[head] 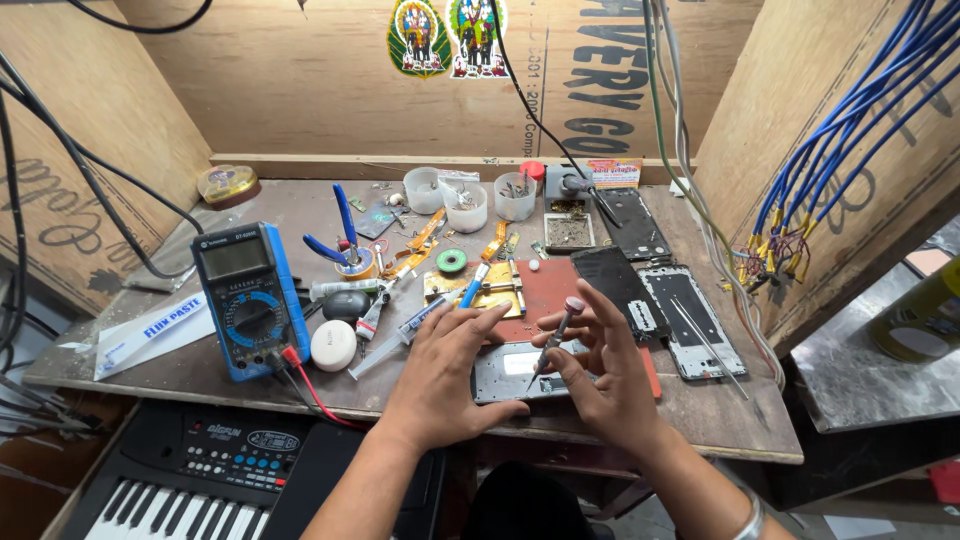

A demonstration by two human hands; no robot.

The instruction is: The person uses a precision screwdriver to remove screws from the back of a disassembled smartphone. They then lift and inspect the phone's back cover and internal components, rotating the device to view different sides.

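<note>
My right hand (600, 375) holds a small screwdriver (556, 340) with a pink cap, its tip down on a silver phone frame (510, 368) lying at the front of the bench. My left hand (450, 375) rests flat on the left end of that frame, fingers spread, steadying it. Both hands sit over a red work mat (545, 285).
A blue multimeter (250, 300) with a red lead lies at left, near a white round case (333, 345) and a syringe (400, 335). Black phone parts (640, 260), plastic cups (465, 205), blue pliers (345, 225) and a keyboard (200, 475) surround the spot. Blue wires (850, 130) hang at right.
</note>
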